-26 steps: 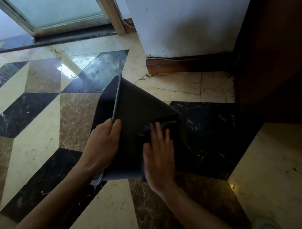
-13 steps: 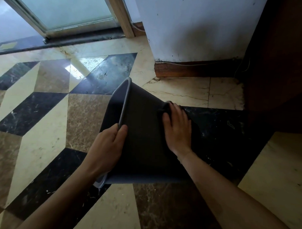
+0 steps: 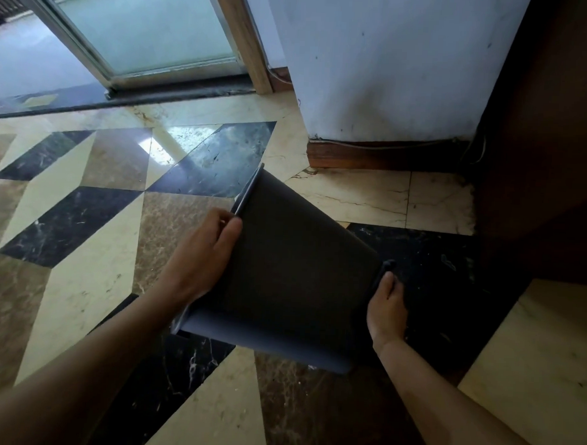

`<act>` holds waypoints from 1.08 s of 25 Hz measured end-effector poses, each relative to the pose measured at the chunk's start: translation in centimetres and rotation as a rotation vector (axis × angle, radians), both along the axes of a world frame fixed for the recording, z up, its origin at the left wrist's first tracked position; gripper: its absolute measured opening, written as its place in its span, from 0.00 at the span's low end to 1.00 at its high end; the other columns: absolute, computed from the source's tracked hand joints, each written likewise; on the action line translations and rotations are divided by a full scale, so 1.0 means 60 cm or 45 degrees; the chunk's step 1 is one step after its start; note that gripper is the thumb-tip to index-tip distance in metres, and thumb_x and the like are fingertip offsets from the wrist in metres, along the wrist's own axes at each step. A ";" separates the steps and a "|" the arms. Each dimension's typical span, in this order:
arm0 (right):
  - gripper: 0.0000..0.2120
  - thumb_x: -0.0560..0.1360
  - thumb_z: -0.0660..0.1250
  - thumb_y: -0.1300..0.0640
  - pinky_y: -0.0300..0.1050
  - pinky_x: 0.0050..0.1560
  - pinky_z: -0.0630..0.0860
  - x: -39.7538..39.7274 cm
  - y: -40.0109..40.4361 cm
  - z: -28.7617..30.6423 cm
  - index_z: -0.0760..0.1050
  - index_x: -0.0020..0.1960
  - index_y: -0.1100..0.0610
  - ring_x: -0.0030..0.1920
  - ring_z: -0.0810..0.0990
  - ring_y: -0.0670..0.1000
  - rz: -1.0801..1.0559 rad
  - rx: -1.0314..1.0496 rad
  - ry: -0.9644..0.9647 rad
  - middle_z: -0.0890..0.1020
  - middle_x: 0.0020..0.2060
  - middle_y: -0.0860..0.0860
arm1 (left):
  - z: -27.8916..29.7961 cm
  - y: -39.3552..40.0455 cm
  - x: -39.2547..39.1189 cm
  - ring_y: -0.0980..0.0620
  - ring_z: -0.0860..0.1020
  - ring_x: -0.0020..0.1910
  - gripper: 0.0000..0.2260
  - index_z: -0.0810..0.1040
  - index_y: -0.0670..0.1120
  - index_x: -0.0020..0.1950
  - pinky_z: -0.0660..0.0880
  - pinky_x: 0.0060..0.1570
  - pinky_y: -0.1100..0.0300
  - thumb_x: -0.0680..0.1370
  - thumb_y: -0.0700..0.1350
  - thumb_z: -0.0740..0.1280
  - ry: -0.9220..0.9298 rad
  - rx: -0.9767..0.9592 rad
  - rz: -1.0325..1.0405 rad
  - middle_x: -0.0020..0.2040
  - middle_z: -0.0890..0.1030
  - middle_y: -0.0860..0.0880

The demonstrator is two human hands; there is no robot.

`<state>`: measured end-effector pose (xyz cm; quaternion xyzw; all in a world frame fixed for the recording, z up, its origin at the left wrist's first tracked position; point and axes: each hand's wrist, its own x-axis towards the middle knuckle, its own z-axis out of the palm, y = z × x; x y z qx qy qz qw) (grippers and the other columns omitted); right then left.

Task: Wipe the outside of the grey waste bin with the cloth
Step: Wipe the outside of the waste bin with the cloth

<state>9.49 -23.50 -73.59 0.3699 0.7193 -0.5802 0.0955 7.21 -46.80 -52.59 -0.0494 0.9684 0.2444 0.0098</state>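
The grey waste bin (image 3: 293,275) lies tipped on its side on the tiled floor, its open rim pointing left and its base to the right. My left hand (image 3: 206,252) grips the rim at the bin's left edge. My right hand (image 3: 387,309) is at the bin's right end, near the base, pressing a dark cloth (image 3: 385,270) against that edge. Only a small fold of the cloth shows above my fingers; the rest is hidden behind the bin and my hand.
A white wall block with a wooden skirting (image 3: 381,155) stands behind the bin. Dark wooden furniture (image 3: 547,148) fills the right side. A glass sliding door (image 3: 142,34) with a dark sill is at the back left. The patterned marble floor (image 3: 85,231) spreads to the left.
My right hand with the cloth slid from the bin's broad upper side over to its right end near the base. My left hand shifted further up the rim. The bin has turned a little.
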 end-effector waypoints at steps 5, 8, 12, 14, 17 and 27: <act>0.27 0.80 0.44 0.37 0.50 0.49 0.69 0.007 0.022 -0.012 0.66 0.70 0.51 0.57 0.78 0.63 0.051 0.130 -0.010 0.79 0.59 0.59 | 0.015 0.092 -0.176 0.46 0.78 0.49 0.27 0.75 0.46 0.54 0.73 0.48 0.50 0.75 0.67 0.52 -0.138 0.030 0.266 0.55 0.80 0.43; 0.26 0.81 0.44 0.38 0.49 0.47 0.68 0.002 0.019 -0.008 0.66 0.69 0.50 0.55 0.79 0.62 0.086 0.163 0.002 0.80 0.57 0.57 | 0.004 0.134 -0.249 0.40 0.72 0.65 0.32 0.64 0.39 0.72 0.69 0.63 0.47 0.78 0.61 0.56 -0.234 -0.237 0.399 0.69 0.72 0.40; 0.25 0.81 0.45 0.39 0.53 0.55 0.71 0.012 0.014 -0.002 0.66 0.70 0.49 0.60 0.77 0.62 0.071 0.045 0.031 0.79 0.61 0.57 | -0.019 0.150 -0.238 0.40 0.76 0.58 0.17 0.76 0.43 0.56 0.67 0.48 0.50 0.81 0.53 0.55 -0.158 -0.475 0.412 0.60 0.78 0.41; 0.25 0.81 0.46 0.39 0.53 0.57 0.71 0.013 0.023 0.003 0.68 0.69 0.49 0.60 0.77 0.62 -0.022 -0.010 0.072 0.78 0.61 0.57 | -0.012 0.161 -0.215 0.40 0.77 0.51 0.15 0.75 0.45 0.48 0.64 0.44 0.51 0.81 0.53 0.54 -0.069 -0.454 0.373 0.54 0.79 0.40; 0.23 0.81 0.49 0.40 0.49 0.55 0.70 0.005 0.046 0.021 0.71 0.66 0.50 0.59 0.77 0.60 -0.155 -0.052 0.187 0.79 0.59 0.56 | 0.014 0.154 -0.166 0.39 0.75 0.44 0.18 0.74 0.44 0.42 0.63 0.40 0.51 0.81 0.54 0.52 0.150 -0.432 0.177 0.47 0.79 0.38; 0.18 0.80 0.55 0.41 0.41 0.40 0.68 0.040 0.037 0.073 0.71 0.64 0.48 0.46 0.75 0.49 -0.007 0.091 0.465 0.75 0.48 0.46 | 0.067 0.025 0.067 0.58 0.66 0.29 0.15 0.65 0.49 0.33 0.62 0.30 0.60 0.79 0.50 0.55 0.203 0.254 0.045 0.29 0.68 0.52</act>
